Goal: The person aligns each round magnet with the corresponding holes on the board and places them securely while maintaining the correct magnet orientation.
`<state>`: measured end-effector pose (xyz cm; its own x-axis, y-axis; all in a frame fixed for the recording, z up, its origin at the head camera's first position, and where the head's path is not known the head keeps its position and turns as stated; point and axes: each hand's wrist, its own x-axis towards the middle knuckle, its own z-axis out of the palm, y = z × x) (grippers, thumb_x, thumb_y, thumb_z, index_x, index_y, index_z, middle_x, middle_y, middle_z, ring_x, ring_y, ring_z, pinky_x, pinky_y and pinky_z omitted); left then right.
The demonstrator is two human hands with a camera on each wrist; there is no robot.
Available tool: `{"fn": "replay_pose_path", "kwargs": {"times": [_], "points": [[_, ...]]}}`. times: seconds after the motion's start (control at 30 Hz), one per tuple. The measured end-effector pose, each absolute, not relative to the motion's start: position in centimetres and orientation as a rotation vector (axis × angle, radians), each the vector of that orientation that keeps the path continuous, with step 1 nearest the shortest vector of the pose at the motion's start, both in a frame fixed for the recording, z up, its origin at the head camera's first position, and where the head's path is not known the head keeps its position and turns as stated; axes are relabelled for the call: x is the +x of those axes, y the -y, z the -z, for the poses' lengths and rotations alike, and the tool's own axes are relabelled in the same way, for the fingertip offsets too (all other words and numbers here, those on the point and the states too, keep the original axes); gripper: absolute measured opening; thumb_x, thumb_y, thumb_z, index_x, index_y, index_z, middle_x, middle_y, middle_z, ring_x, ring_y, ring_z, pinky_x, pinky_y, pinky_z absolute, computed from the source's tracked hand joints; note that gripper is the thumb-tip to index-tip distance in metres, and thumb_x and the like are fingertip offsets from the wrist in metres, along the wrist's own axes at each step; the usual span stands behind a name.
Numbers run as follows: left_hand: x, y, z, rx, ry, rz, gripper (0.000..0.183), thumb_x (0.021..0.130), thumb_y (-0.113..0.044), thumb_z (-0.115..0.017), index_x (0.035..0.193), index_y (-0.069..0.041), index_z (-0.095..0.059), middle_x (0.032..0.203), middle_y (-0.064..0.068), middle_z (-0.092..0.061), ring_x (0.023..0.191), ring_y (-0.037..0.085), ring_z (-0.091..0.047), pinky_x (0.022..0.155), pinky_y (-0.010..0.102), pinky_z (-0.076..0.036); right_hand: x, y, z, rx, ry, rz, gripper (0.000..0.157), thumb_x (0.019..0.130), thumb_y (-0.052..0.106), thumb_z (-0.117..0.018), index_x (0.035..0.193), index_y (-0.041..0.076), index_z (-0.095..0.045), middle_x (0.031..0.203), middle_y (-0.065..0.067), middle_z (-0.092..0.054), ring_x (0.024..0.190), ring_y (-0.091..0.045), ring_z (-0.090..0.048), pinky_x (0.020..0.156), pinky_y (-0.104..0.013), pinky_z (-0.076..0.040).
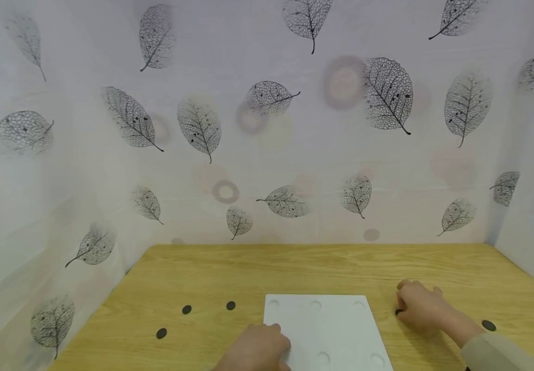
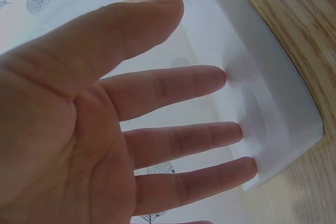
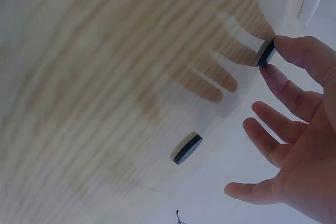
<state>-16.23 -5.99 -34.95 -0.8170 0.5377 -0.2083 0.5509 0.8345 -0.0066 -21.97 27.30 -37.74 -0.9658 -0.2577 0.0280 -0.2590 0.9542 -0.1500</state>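
Note:
A white board (image 1: 327,330) with shallow round recesses lies on the table. My left hand (image 1: 255,349) rests its fingertips on the board's left part; in the left wrist view its fingers (image 2: 176,142) are nearly straight and hold nothing. To the right of the board, my right hand (image 1: 421,309) pinches a small black disc (image 3: 266,53) between thumb and forefinger, at the tabletop. Its other fingers are spread loosely. Another black disc (image 1: 488,325) lies on the wood to the right of that hand.
Several more black discs lie left of the board, one near its edge (image 1: 231,305) and others farther left (image 1: 161,333). The wooden table (image 1: 322,263) ends at a pale curtain (image 1: 294,154) printed with leaves, which also hangs along both sides.

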Motion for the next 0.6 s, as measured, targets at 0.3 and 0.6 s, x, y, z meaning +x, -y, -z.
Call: {"fn": "replay_pose_path", "kwargs": {"times": [0.3, 0.6], "points": [[-16.43, 5.95, 34.99, 0.856, -2.812, 0.102, 0.023, 0.071, -0.037, -0.069, 0.068, -0.015, -0.063, 0.060, -0.006, -0.045, 0.052, 0.009, -0.041, 0.049, 0.025, -0.036, -21.84, -27.46, 37.85, 0.421, 3.100, -0.201, 0.024, 0.061, 0.009, -0.065, 0.058, 0.014, -0.042, 0.111, -0.019, -0.052, 0.099, -0.043, -0.045, 0.067, -0.074, -0.022], [-16.43, 5.97, 35.05, 0.877, -2.826, 0.112, 0.023, 0.070, -0.037, -0.069, 0.070, -0.015, -0.064, 0.060, -0.005, -0.044, 0.051, 0.009, -0.040, 0.049, 0.025, -0.036, -21.54, -26.53, 37.34, 0.451, 3.060, -0.236, 0.024, 0.064, 0.008, -0.066, 0.056, 0.016, -0.045, 0.114, -0.020, -0.050, 0.105, -0.047, -0.041, 0.071, -0.076, -0.015]]}}
